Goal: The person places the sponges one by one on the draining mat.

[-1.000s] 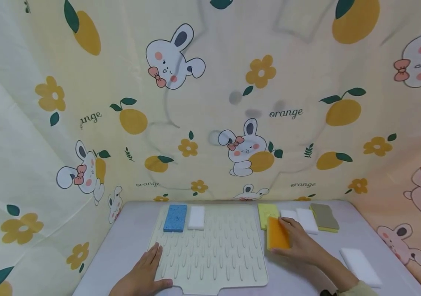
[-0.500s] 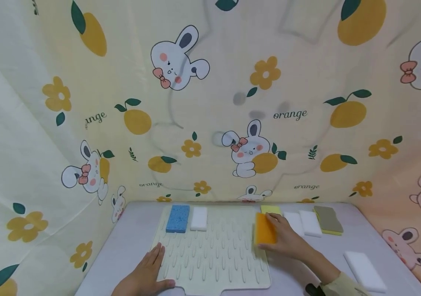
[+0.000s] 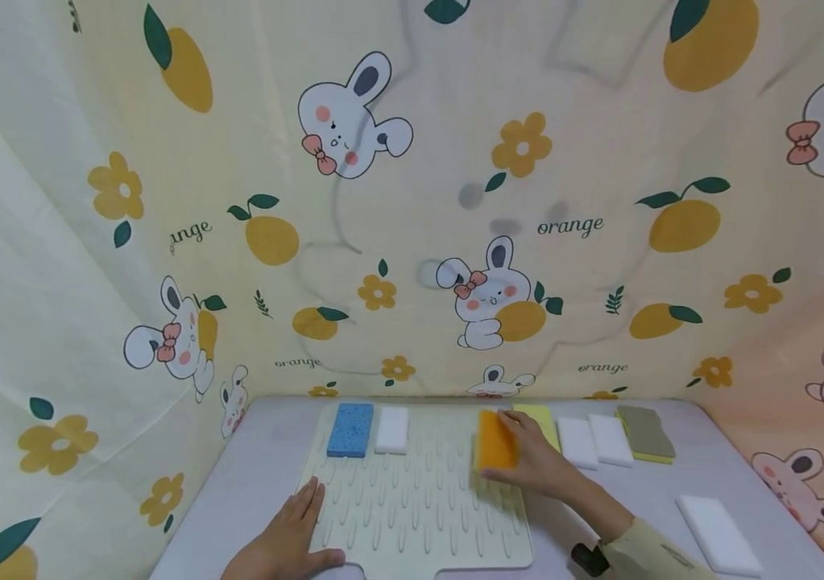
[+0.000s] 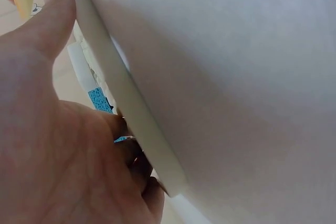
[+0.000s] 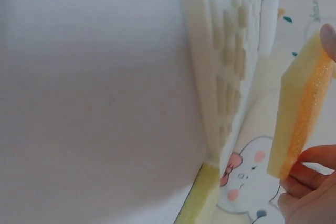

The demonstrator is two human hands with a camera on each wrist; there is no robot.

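Observation:
My right hand grips an orange-and-cream sponge by its opposite ends, above the right part of a cream ribbed mat. In the right wrist view this sponge is seen edge-on, apart from the mat, its orange layer on the hand's side. My left hand rests on the mat's front left corner, fingers extended along the left edge and thumb by the front edge. At the mat's back left lie a blue sponge and a white sponge block, side by side with a small gap.
Right of the mat, a yellow sponge, two white blocks and a grey-topped yellow sponge lie along the back. A larger white block lies at the front right. A printed curtain hangs behind the table.
My right hand has carried the orange sponge leftward, from beside the mat's right edge to over the mat. The left hand stays at its corner. The head view has shifted slightly.

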